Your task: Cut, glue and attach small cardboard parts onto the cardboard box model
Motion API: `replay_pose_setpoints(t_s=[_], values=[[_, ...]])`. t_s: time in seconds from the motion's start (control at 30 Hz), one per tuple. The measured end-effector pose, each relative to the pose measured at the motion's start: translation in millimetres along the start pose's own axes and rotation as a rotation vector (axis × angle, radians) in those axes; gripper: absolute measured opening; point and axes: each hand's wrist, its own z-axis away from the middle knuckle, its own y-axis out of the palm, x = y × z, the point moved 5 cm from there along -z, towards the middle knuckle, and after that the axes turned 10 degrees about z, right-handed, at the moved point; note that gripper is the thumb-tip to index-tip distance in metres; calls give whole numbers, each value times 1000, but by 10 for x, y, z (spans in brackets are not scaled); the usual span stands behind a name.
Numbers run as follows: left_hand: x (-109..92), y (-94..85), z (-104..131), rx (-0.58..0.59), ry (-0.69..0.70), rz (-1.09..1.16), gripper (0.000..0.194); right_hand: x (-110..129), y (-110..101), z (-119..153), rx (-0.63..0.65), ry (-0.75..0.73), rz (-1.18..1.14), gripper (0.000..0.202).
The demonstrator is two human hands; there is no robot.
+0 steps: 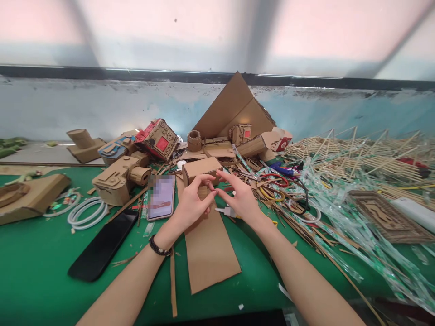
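My left hand point(194, 200) is closed, thumb and fingers pinched together; anything between them is too small to make out. Facing it, my right hand point(240, 199) has its thumb and index finger stretched out and apart, the thumb tip close to or touching the left fingertips. Both hands hover over the upper end of a flat cardboard strip point(210, 258). Just behind them stands a small cardboard box point(202, 168), partly hidden by the fingers. Beside my right palm lies a bottle with a white nozzle point(221, 210), mostly covered by the hand.
Left of my hands lie a phone point(161, 197), a black slab-like object point(105, 244) and a coiled white tube point(87, 213). Cardboard camera models point(117, 179) stand behind. Scissors point(251, 175), cables point(301, 194), cardboard scraps and plastic strips point(336, 217) crowd the right.
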Motion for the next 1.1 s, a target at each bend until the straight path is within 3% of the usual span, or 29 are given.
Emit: replay_pose_setpoints(t_s=[0.37,0.6,0.87,1.1], values=[[75,-13,2,157,-92,-42,37,33,-16,12,101,-125,188,59],[85,-21,-11,174,-45,-172,38,-23,43,40,122,-139,290,64],[123,-10,-17,244,-14,-147,36,-30,52,23,101,-77,109,64],[123,8,4,220,-141,114,36,-5,21,-3,97,7,-113,66]])
